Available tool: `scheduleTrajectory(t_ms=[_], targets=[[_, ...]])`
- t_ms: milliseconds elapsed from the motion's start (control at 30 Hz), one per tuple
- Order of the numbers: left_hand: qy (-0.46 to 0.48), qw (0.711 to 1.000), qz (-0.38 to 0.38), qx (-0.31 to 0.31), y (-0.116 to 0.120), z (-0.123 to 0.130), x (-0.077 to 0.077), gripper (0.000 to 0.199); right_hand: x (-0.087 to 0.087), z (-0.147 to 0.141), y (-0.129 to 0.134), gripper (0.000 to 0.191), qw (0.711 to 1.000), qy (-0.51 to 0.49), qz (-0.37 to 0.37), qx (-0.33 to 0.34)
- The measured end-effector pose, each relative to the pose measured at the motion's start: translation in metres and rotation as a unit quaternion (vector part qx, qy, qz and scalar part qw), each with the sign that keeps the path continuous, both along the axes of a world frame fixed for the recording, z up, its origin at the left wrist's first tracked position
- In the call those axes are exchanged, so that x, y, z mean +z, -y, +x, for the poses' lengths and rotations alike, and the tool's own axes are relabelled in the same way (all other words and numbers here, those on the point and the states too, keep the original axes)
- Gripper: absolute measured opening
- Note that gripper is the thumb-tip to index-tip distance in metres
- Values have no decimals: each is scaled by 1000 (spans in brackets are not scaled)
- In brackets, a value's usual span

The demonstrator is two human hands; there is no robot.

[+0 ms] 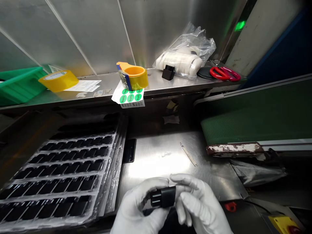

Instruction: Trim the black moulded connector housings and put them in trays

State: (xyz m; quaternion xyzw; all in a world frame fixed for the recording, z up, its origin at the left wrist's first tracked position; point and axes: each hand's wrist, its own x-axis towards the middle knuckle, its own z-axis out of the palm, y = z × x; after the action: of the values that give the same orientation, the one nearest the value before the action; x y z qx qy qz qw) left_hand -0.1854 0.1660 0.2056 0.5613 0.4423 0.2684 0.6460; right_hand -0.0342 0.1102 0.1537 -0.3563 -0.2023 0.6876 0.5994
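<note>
Both hands wear white gloves and meet at the bottom centre over a steel worktop [158,156]. My left hand [136,208] and my right hand [197,204] together grip a small black plastic part [162,197], held level between the fingertips. To the left lies a clear blister tray [58,175] holding rows of several similar black parts. Another black part [168,72] stands on the steel shelf [170,85] at the back.
On the shelf: a green bin [17,84], yellow tape roll [58,80], tape dispenser [133,76], green sticker sheet [130,97], plastic bag of white items [185,58], red scissors [225,73]. A green conveyor belt [255,120] runs at right. A thin blade [188,154] lies on the worktop.
</note>
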Motion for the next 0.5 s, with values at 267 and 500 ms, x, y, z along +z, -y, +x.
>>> scheduleTrajectory(t_ms=[267,500], targets=[[12,998,-52,-32,-13,-6,-29,76,4,-15,-1,20,983,170,-51,-55],[198,955,-170,-139,-25,16,-65,72,-26,20,26,23,992,94,71,35]])
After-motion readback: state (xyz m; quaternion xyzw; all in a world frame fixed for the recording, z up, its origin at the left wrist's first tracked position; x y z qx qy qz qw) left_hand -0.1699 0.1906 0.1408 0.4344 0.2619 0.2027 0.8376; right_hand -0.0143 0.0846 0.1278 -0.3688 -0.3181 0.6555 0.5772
